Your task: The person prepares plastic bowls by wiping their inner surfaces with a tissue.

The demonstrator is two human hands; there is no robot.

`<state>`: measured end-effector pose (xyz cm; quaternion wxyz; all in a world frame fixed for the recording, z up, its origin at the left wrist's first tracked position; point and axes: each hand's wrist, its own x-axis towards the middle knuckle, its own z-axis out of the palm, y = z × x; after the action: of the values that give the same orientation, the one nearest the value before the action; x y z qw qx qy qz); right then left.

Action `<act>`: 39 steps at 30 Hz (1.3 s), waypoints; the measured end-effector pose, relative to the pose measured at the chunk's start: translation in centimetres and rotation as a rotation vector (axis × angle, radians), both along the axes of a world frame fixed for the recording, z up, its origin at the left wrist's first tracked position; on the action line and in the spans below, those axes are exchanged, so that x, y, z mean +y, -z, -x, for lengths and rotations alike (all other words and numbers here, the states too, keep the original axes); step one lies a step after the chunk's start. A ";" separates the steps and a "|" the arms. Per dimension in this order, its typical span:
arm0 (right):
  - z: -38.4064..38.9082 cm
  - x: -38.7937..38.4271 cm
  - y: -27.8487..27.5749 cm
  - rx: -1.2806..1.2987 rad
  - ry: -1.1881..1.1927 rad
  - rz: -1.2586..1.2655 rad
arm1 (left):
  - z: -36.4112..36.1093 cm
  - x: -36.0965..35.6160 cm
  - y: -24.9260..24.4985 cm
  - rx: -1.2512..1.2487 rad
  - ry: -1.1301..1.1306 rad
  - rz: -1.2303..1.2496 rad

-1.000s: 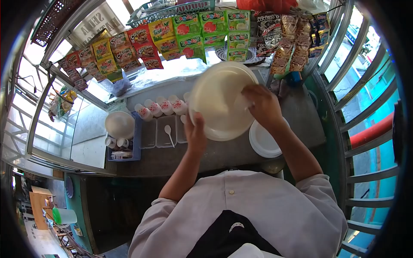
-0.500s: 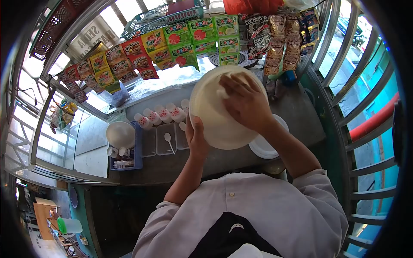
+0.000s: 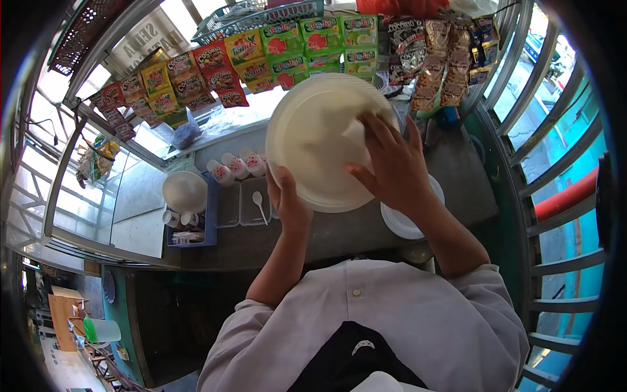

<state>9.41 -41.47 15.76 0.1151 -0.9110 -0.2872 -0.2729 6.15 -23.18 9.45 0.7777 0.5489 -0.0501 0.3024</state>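
Note:
A large round white plate (image 3: 307,157) with a ridged rim is held up, tilted, over the counter. My left hand (image 3: 290,206) grips its lower left edge, thumb in front and fingers mostly hidden behind. Against the plate's face on the right lies my right hand (image 3: 395,163), pressing a small white tissue (image 3: 354,132) under its fingers. A shadow of the hand falls across the plate. Below my right forearm, a second round white dish or lid (image 3: 400,222) rests on the counter.
Drink sachets (image 3: 281,49) hang in a row at the back. Left on the counter are printed cups (image 3: 235,166), clear containers (image 3: 228,202), a white spoon (image 3: 259,204) and a blue basket (image 3: 210,228) holding a bowl (image 3: 185,191) and cups. Metal bars (image 3: 555,228) close the right side.
The plate has shifted a little up and left in view. My right hand has slid toward its right rim with the tissue, fingers more spread. My left hand keeps its grip.

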 end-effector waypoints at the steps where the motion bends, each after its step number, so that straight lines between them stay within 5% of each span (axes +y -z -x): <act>1: 0.8 0.2 0.3 -0.010 -0.004 -0.001 | 0.0 0.2 -0.4 -0.013 -0.012 0.061; 3: 3.0 0.7 1.3 0.244 -0.145 0.123 | 0.0 0.4 -0.4 -0.032 -0.031 0.123; 6: 3.4 1.7 1.0 0.218 -0.402 0.104 | 0.0 0.1 1.3 0.019 -0.035 0.084; 8: 1.8 1.6 0.4 0.072 -0.387 0.020 | 0.4 -0.5 2.0 -0.199 -0.338 -0.671; 9: 1.0 1.2 -0.1 0.075 -0.387 0.022 | 0.6 -0.7 1.6 -0.196 -0.338 -0.670; 11: -0.1 0.4 -1.4 0.015 -0.139 -0.016 | 0.5 -0.7 0.2 -0.004 -0.013 0.069; 14: 2.5 0.5 0.5 0.097 -0.181 0.078 | 0.5 -0.2 -1.5 -0.028 0.029 0.223; 17: 4.1 1.1 0.4 0.203 -0.368 0.076 | 0.3 -1.3 0.6 0.120 -0.119 0.065; 19: 1.9 0.8 -0.5 0.046 -0.294 0.017 | -0.1 -1.8 1.4 0.073 -0.049 0.038; 25: 1.6 0.0 0.8 0.142 -0.036 0.033 | -0.4 -1.2 -0.6 -0.010 0.026 0.122; 27: 2.6 0.6 1.7 0.159 -0.332 0.019 | -0.9 -1.5 0.6 0.085 -0.114 -0.132; 31: -0.4 0.6 0.2 0.062 -0.245 -0.139 | -0.5 -3.8 1.5 0.108 0.027 0.073; 35: -0.2 -0.5 -0.4 0.109 -0.005 0.012 | -0.9 -2.8 0.5 0.004 0.116 0.245; 39: 2.3 0.5 -0.3 0.134 -0.297 0.069 | -1.4 -3.1 1.3 -0.029 0.126 0.284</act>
<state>7.13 -40.94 16.02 0.1414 -0.8781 -0.4195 -0.1814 7.57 -26.26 8.11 0.8643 0.4246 -0.0523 0.2647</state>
